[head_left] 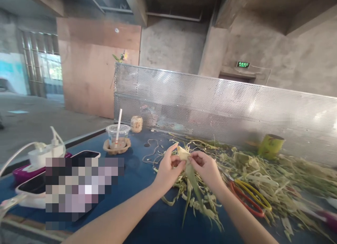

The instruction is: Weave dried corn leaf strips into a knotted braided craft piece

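Observation:
Between my two hands is a pale green leaf (pixel 183 153), folded to a cream-coloured point at its top, with long strips (pixel 193 180) trailing down below. My left hand (pixel 170 166) grips its left side between thumb and fingers. On the other side, my right hand (pixel 205 165) pinches the leaf with thumb and index finger. Beneath the hands lies a loose heap of curled leaf shreds (pixel 202 202) on the blue tabletop (pixel 142 191). Scissors with one red and one yellow handle (pixel 252 198) rest just right of my right forearm.
A lidded plastic cup with a straw (pixel 117 135) sits in a cardboard holder at the left. Farther left are a phone (pixel 34 184) and a power strip with chargers (pixel 42 158). Dried leaves (pixel 284 180) and a yellow-green container (pixel 271 145) spread right. A perforated metal panel (pixel 189 93) stands behind.

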